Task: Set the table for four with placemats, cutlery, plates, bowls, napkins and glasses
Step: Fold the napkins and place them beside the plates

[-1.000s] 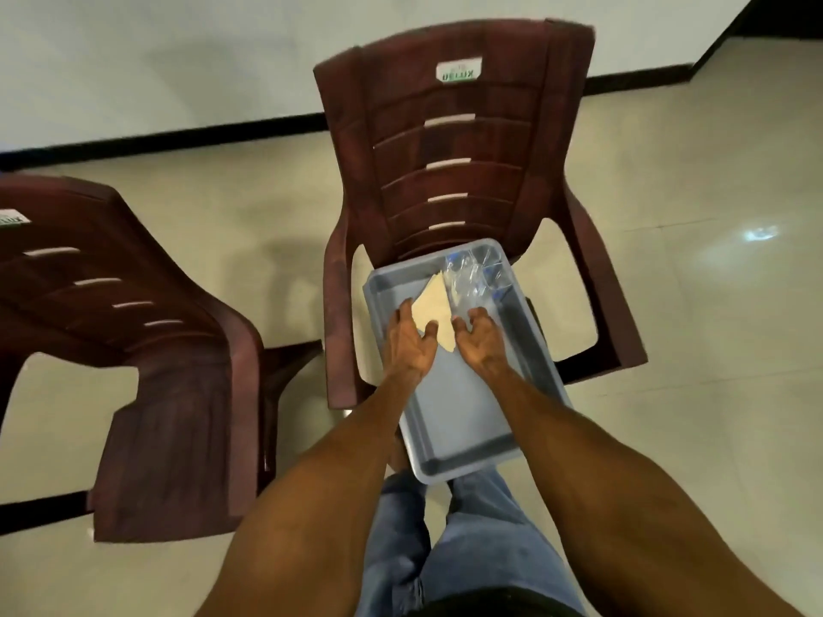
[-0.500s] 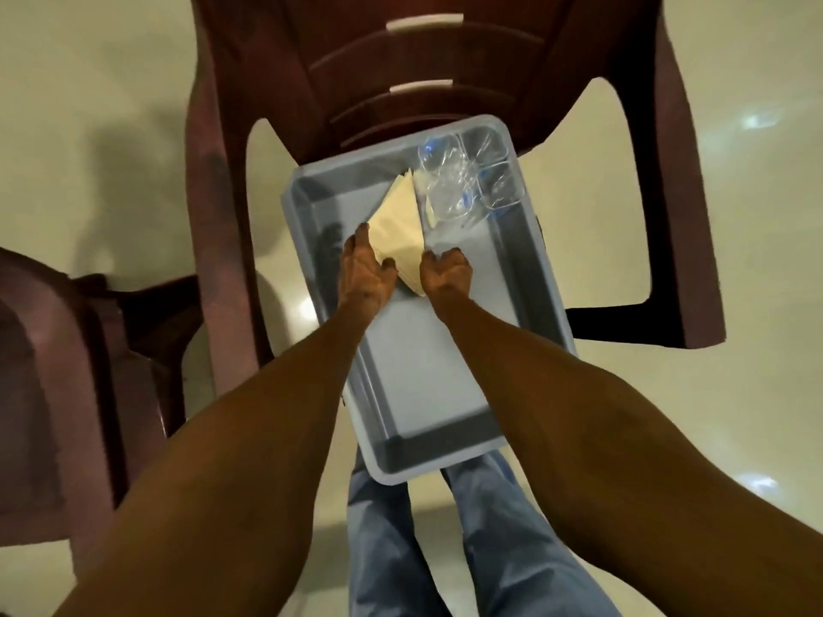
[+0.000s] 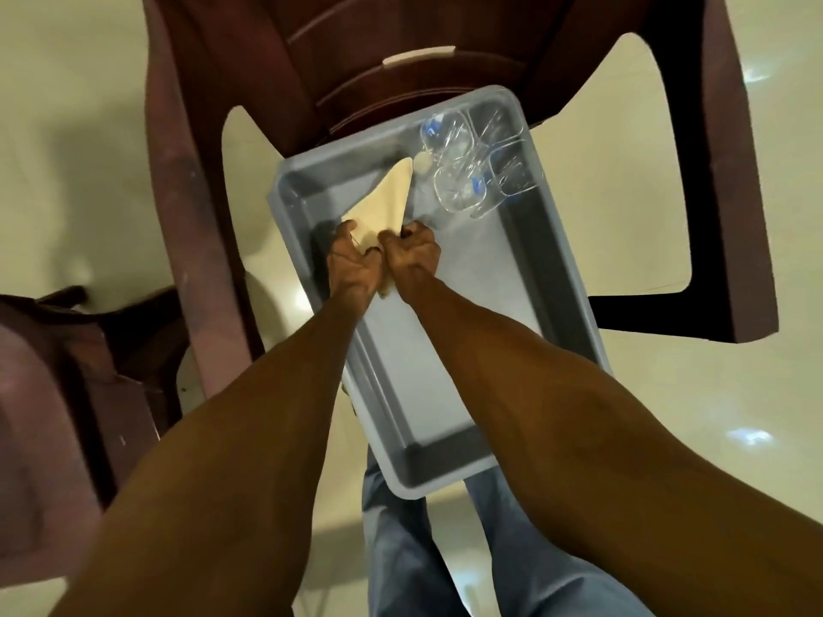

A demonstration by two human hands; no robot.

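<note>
A person's left hand (image 3: 354, 264) and right hand (image 3: 412, 251) both pinch the near edge of a cream, triangle-folded paper napkin stack (image 3: 386, 202) inside a grey rectangular plastic tub (image 3: 552, 278) resting on a maroon plastic chair (image 3: 249, 82). Clear square-sided plastic glasses (image 3: 476, 167) cluster at the tub's one o'clock corner. The step appears to be collecting napkins; next, lifting them clear of the tub calls for keeping the folds together.

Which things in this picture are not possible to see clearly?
- Napkin: near end hidden by both hands, left, right, head view.
- Clear glasses: transparent, overlapping; count uncertain.
- Tray: floor partly hidden by forearms.
- Chair: top cut off.
</note>
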